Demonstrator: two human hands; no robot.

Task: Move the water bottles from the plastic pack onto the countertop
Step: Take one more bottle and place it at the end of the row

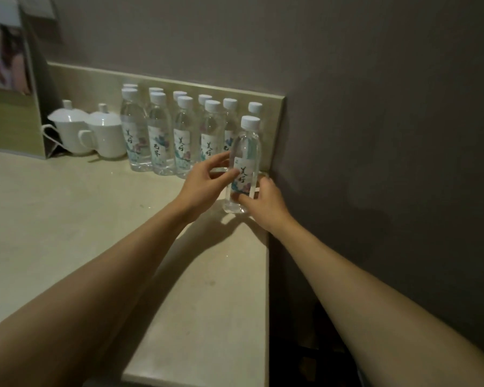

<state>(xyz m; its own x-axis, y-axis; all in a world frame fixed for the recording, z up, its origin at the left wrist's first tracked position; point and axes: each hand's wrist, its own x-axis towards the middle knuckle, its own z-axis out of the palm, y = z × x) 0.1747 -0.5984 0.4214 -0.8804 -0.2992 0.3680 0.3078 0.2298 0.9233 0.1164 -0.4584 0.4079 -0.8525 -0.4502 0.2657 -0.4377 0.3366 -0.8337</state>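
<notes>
A clear water bottle (245, 163) with a white cap and a flowered label stands upright on the beige countertop (67, 219), near the right wall. My right hand (264, 203) grips its lower part from the right, fingers curled round the base. My left hand (207, 181) touches the bottle's label from the left with thumb and fingertips. Behind, several identical bottles (162, 135) stand in two rows along the backsplash. No plastic pack is in view.
Two white lidded cups (92, 132) stand left of the bottle rows. A framed card stand (9, 79) leans at the far left. The grey wall (375, 135) meets the countertop's right edge, with a dark gap below.
</notes>
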